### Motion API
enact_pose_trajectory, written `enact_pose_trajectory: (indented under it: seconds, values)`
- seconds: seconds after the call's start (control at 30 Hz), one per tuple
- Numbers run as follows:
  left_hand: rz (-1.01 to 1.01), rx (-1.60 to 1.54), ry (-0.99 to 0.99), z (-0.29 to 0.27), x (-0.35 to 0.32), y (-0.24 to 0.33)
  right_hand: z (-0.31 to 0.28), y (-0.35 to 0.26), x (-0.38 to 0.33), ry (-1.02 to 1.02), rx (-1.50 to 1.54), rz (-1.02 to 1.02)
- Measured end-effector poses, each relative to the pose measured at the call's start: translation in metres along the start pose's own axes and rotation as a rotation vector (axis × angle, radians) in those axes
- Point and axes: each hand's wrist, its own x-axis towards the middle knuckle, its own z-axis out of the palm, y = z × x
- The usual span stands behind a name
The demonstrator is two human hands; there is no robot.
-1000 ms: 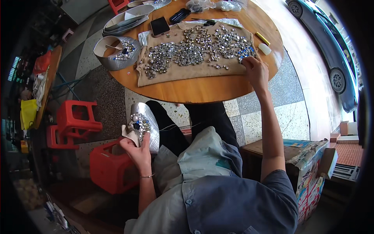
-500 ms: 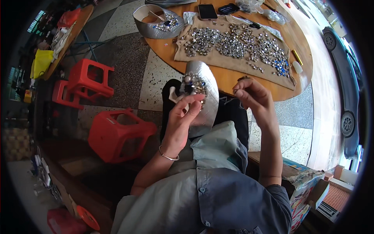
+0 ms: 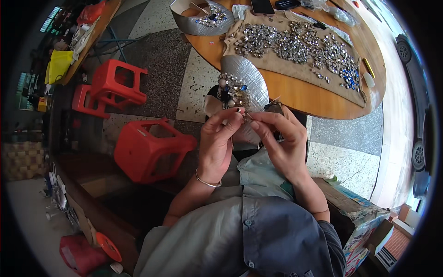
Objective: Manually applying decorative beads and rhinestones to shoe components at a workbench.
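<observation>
A silver curved shoe-upper-like piece (image 3: 251,76) stands tilted over my lap. Pearls, clear stones and a few blue ones form a beaded cluster (image 3: 236,90) on it. My left hand (image 3: 218,150), wearing a bangle, pinches a small shiny stone (image 3: 240,110) between thumb and forefinger just below the cluster. Close against it, my right hand (image 3: 284,141) has thumb and forefinger pressed together at the same spot; whatever thin thing they grip is too small to name. A dark object (image 3: 275,108) shows behind the right fingers, its kind unclear.
On the wooden table (image 3: 295,94), a brown cloth (image 3: 295,74) bears many loose stones (image 3: 295,48), with blue ones (image 3: 350,81) at its right end. A second silver piece (image 3: 194,25), a phone (image 3: 262,7) and a yellow tube (image 3: 368,67) lie around it. Red stools (image 3: 138,157) stand left.
My right hand has moved left and down to meet the left hand's fingertips. A small stone now shows at the left fingertips. The whole view has shifted slightly.
</observation>
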Motion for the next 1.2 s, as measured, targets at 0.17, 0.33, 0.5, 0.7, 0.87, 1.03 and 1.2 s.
enact_pose_trajectory:
  seconds: [0.17,0.33,0.5,0.7,0.87,1.03,1.2]
  values:
    - [0.025,0.023,-0.040,0.000,0.000,0.002,-0.001,0.003,0.001,-0.054,0.034,0.056]
    - [0.040,0.029,-0.048,0.001,-0.001,0.001,-0.003,0.003,0.000,-0.058,0.051,0.040]
    - [0.023,0.001,-0.058,0.003,-0.002,0.003,-0.005,0.001,-0.001,-0.066,0.053,0.016]
    - [0.058,0.214,-0.059,0.004,-0.003,0.008,-0.009,-0.004,0.000,-0.079,0.094,0.126]
    - [-0.003,0.286,-0.141,-0.002,0.002,0.013,-0.015,-0.002,0.000,-0.108,0.065,0.128]
    - [0.002,0.483,-0.181,-0.002,0.002,0.019,-0.025,0.004,0.003,-0.242,0.085,0.158]
    - [0.024,0.582,-0.216,-0.004,0.005,0.022,-0.016,0.008,0.002,-0.191,0.534,0.446]
